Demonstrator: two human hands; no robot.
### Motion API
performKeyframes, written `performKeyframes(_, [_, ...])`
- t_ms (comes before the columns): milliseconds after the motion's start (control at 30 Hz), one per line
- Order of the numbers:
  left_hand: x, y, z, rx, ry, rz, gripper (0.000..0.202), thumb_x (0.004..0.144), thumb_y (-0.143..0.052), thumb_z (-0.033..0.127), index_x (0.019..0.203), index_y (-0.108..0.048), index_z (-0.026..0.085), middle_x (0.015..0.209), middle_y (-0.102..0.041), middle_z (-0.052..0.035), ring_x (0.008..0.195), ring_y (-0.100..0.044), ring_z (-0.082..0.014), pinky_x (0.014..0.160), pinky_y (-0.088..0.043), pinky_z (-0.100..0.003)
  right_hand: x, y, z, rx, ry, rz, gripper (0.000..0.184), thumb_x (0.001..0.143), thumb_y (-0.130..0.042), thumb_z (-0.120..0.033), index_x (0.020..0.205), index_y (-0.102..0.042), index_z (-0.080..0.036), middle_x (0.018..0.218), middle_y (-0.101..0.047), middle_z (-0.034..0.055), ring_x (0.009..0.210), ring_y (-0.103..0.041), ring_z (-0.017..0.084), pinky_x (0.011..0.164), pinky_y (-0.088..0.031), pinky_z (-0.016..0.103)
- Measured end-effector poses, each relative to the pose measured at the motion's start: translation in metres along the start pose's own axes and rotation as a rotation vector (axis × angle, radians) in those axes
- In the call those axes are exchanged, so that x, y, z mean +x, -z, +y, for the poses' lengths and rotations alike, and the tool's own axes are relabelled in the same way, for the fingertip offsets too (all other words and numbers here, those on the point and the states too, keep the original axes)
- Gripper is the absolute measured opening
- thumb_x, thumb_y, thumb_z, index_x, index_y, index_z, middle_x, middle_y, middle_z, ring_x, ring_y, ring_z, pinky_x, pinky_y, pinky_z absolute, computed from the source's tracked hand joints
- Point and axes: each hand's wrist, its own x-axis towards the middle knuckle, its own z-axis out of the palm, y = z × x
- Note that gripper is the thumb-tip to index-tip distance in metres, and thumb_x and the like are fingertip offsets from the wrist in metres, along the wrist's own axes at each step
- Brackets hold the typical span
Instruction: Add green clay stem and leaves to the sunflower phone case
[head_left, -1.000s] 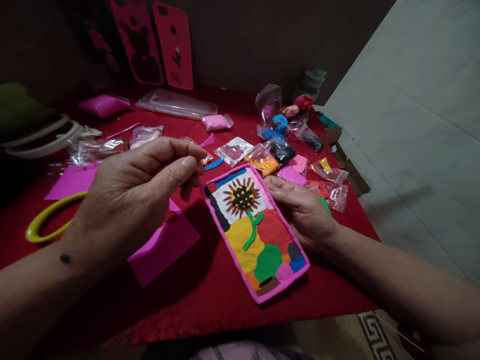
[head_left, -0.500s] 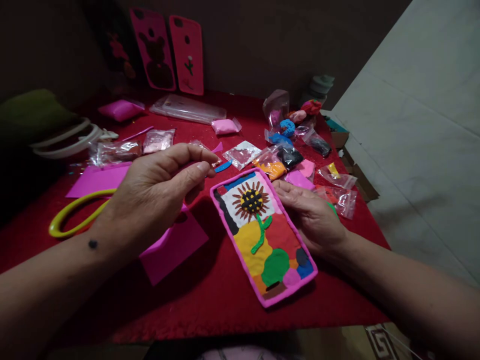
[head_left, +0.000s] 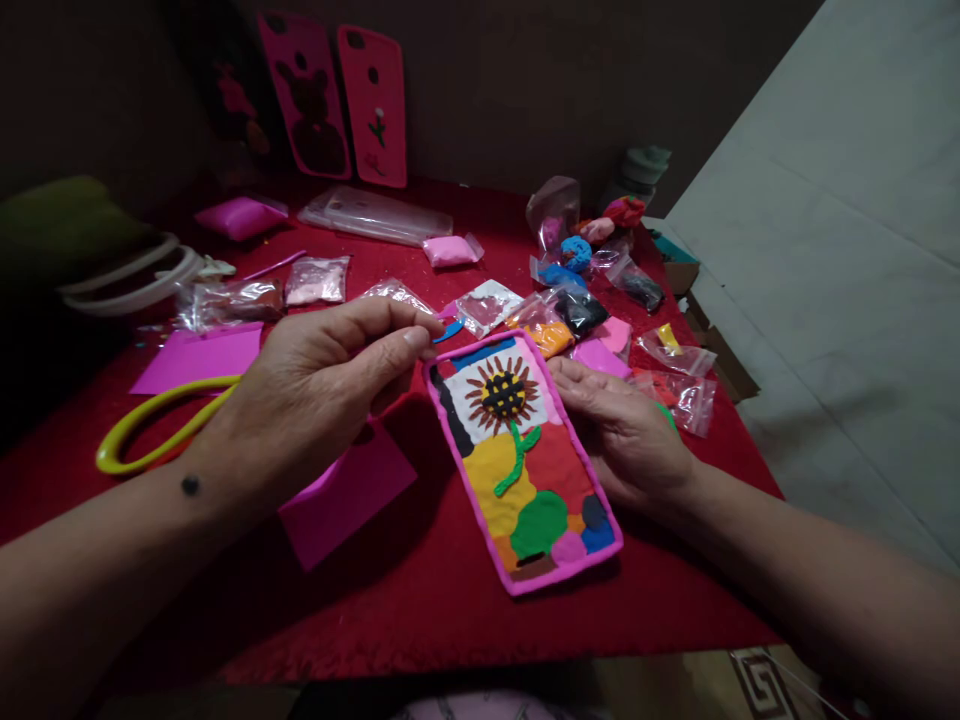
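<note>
A clay-covered phone case (head_left: 521, 460) with a pink rim and a sunflower picture lies tilted on the red table (head_left: 420, 620). My right hand (head_left: 626, 435) cups its right edge from underneath, fingers curled along the rim. My left hand (head_left: 322, 385) hovers at the case's top left corner with thumb and forefinger pinched together; what they pinch is too small to make out. A green bit of clay peeks out by my right hand's knuckles.
Several small bags of coloured clay (head_left: 570, 310) lie behind the case. A pink sheet (head_left: 349, 490) and yellow-handled scissors (head_left: 142, 430) sit at left. Two decorated pink cases (head_left: 371, 105) lean on the back wall, with a clear case (head_left: 375, 215) lying before them. The table edge drops at right.
The right hand has turned the case so its lower end swings leftwards. My pinched left hand has come closer to the case's top left corner.
</note>
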Motion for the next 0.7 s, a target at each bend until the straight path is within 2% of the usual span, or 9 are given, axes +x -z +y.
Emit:
performKeyframes(100, [-0.001, 0.002, -0.002, 0.075, -0.119, 0.072, 0.015, 0.087, -0.059, 0.028, 0.084, -0.071, 0.020, 0.061, -0.056, 0.0032, 0.051, -0.045, -0.0074, 0.042, -0.034, -0.016, 0.000, -0.001, 0.001, -0.045, 0.012, -0.002, 0.021, 0.075, -0.084, -0.028, 0.076, -0.065, -0.019, 0.071, -0.068, -0.0027, 0.064, -0.063, 0.012, 0.070, -0.053, 0.026])
performKeyframes(200, [-0.002, 0.004, -0.004, 0.179, -0.232, 0.153, 0.017, 0.088, -0.057, 0.026, 0.089, -0.073, 0.020, 0.070, -0.063, 0.0027, 0.064, -0.054, -0.0075, 0.055, -0.042, -0.015, 0.000, 0.001, 0.001, -0.143, 0.018, -0.001, 0.019, 0.079, -0.080, -0.031, 0.079, -0.066, -0.020, 0.071, -0.069, -0.0030, 0.062, -0.063, 0.011, 0.067, -0.052, 0.025])
performKeyframes(300, [-0.002, 0.004, -0.005, 0.230, -0.268, 0.181, 0.020, 0.092, -0.055, 0.028, 0.097, -0.073, 0.020, 0.078, -0.067, 0.0021, 0.071, -0.058, -0.0082, 0.061, -0.045, -0.016, -0.001, 0.002, -0.002, -0.254, 0.020, 0.027, 0.015, 0.083, -0.075, -0.032, 0.082, -0.065, -0.020, 0.071, -0.069, -0.0031, 0.060, -0.062, 0.011, 0.065, -0.051, 0.024])
performKeyframes(400, [0.000, 0.003, -0.005, 0.244, -0.294, 0.184, 0.022, 0.094, -0.054, 0.028, 0.099, -0.073, 0.020, 0.082, -0.068, 0.0019, 0.073, -0.060, -0.0083, 0.066, -0.046, -0.017, -0.003, 0.002, -0.007, -0.451, 0.002, 0.109, 0.013, 0.089, -0.064, -0.033, 0.086, -0.064, -0.021, 0.069, -0.067, -0.0027, 0.055, -0.060, 0.012, 0.056, -0.047, 0.024])
performKeyframes(467, [0.002, 0.003, -0.006, 0.226, -0.303, 0.180, 0.022, 0.094, -0.053, 0.028, 0.101, -0.072, 0.020, 0.085, -0.069, 0.0018, 0.074, -0.060, -0.0085, 0.068, -0.047, -0.018, -0.005, 0.002, -0.010, -0.659, 0.028, 0.153, 0.014, 0.092, -0.057, -0.032, 0.090, -0.065, -0.021, 0.071, -0.067, -0.0010, 0.056, -0.060, 0.014, 0.051, -0.044, 0.025])
performKeyframes(600, [0.002, 0.002, -0.007, 0.214, -0.309, 0.180, 0.022, 0.094, -0.053, 0.028, 0.101, -0.072, 0.020, 0.085, -0.069, 0.0017, 0.075, -0.061, -0.0092, 0.067, -0.047, -0.020, -0.012, 0.003, -0.015, -1.111, 0.317, 0.165, 0.020, 0.093, -0.052, -0.023, 0.099, -0.069, -0.017, 0.087, -0.074, 0.0052, 0.077, -0.067, 0.019, 0.065, -0.050, 0.031])
performKeyframes(700, [0.000, 0.003, -0.006, 0.222, -0.325, 0.189, 0.022, 0.094, -0.052, 0.028, 0.100, -0.072, 0.020, 0.084, -0.069, 0.0016, 0.074, -0.061, -0.0094, 0.069, -0.048, -0.020, -0.019, 0.005, -0.016, -1.279, 0.567, 0.219, 0.021, 0.095, -0.052, -0.022, 0.106, -0.068, -0.016, 0.089, -0.074, 0.0067, 0.077, -0.067, 0.020, 0.066, -0.051, 0.034])
